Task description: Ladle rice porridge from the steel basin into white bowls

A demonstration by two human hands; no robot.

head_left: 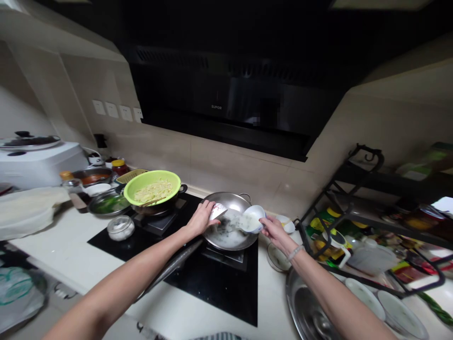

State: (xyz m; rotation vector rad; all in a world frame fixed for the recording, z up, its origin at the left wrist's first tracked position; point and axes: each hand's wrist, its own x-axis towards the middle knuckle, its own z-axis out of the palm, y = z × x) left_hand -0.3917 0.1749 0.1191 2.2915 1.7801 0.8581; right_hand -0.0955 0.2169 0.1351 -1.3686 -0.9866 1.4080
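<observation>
With our right hand (273, 230) we grip a bowl (257, 211) by its edge, tilted over the wok (226, 200), pale, cloudy liquid at its lower lip. Our left hand (201, 219) grips a white piece (218, 211) above the wok's left side; we cannot tell what it is. The wok sits on the black stove (226, 285). To its left we see a green basin (128, 193) of pale strands atop a pot.

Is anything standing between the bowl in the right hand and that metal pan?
Nothing visible does. The bowl, held by the right hand, is tilted over the right edge of the pan. The left hand, with a whitish piece, is at the pan's opposite side, not between them.
</observation>
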